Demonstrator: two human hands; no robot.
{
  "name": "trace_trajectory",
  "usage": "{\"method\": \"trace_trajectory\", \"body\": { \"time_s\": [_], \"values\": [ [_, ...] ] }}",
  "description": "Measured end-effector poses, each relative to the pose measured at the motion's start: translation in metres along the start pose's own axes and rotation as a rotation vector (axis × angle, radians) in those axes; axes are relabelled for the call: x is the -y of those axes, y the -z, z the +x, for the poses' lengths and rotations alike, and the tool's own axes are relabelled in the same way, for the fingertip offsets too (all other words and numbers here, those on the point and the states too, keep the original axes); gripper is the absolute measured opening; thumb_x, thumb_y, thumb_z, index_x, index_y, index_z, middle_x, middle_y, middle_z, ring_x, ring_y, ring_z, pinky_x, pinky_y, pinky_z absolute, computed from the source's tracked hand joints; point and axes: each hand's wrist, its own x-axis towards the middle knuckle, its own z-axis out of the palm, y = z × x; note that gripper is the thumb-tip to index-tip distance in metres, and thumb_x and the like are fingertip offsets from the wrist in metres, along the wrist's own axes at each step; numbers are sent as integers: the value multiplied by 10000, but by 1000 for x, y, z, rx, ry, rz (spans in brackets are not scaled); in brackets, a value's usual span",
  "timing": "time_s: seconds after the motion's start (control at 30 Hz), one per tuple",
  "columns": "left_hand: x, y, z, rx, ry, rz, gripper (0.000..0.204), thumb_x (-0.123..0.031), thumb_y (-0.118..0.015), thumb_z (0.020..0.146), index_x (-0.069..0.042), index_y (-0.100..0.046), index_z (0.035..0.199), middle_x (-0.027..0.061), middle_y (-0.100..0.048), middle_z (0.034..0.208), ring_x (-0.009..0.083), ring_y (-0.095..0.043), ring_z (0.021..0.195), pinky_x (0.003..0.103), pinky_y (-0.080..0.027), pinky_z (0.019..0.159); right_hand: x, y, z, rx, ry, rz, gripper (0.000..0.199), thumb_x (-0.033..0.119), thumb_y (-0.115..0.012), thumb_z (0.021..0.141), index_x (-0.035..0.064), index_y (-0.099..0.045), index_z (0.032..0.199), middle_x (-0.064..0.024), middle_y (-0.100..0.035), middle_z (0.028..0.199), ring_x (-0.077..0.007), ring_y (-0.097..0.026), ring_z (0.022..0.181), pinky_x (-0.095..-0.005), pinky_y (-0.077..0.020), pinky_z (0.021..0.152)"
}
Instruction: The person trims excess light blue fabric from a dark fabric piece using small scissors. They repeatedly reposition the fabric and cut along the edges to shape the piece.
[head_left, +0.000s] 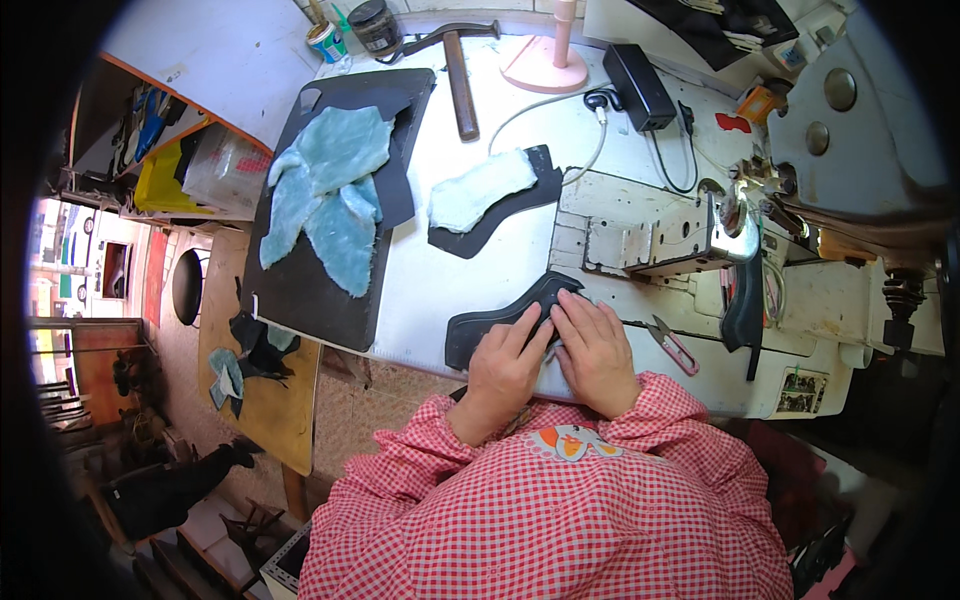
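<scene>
Directly in front of me, a black curved shoe-upper piece (490, 326), seemingly leather, lies at the table's near edge. My left hand (500, 370) rests on its near side, fingers bent and pressed to the piece. My right hand (598, 350) grips the same piece at its right end, fingertips close to those of the left. Both thumbs are mostly hidden between the hands. Farther off lies a similar black piece (478, 238) with pale blue fleece lining (482, 192) on it. Pink-handled snips (675, 350) sit right of my right hand.
At the left, blue fleece pieces (345, 155) lie on a black board (312, 308). A hammer (460, 85), a pink stand (545, 65) and a black power adapter (640, 85) with cables stand toward the back. A sewing machine (690, 245) occupies the right.
</scene>
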Motion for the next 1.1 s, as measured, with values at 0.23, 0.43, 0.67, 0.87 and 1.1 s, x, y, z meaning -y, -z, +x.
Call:
{"method": "trace_trajectory", "body": {
  "time_s": [0.23,0.43,0.67,0.87,1.1],
  "values": [
    [-12,18,-22,41,74,53,386,-53,-667,785,-22,-663,1170,141,-613,1284,291,-582,1069,400,-480,878,0,0,0,21,-12,-37,546,149,-694,792,43,-561,1311,-108,-499,1431,-276,-468,1297,-487,-339,1084],
    [-12,22,-36,85,141,-30,463,-50,-676,791,-30,-617,1250,166,-562,1353,366,-505,1244,454,-418,1034,0,-1,0,9,-6,-48,522,149,-690,801,51,-569,1299,-100,-505,1426,-266,-476,1291,-483,-340,1083],
    [-20,25,-42,179,189,16,554,-89,-702,779,-21,-567,1312,169,-491,1434,402,-409,1341,486,-370,1087,-1,-2,-2,-1,-7,-55,530,159,-691,805,66,-564,1310,-90,-504,1432,-255,-476,1298,-476,-337,1090],
    [-20,36,-19,140,155,79,523,-179,-747,760,-46,-619,1249,100,-619,1263,313,-561,1114,430,-455,929,-7,7,-3,-26,-30,155,552,96,-713,774,54,-557,1302,-115,-513,1416,-293,-493,1279,-472,-360,1086],
    [-19,37,10,188,82,172,494,-216,-767,744,-93,-645,1207,69,-620,1011,244,-583,922,383,-454,785,-19,38,-31,-201,-115,274,438,18,-711,738,23,-629,1168,-158,-571,1314,-365,-552,1165,-443,-442,990]
  ]
}}
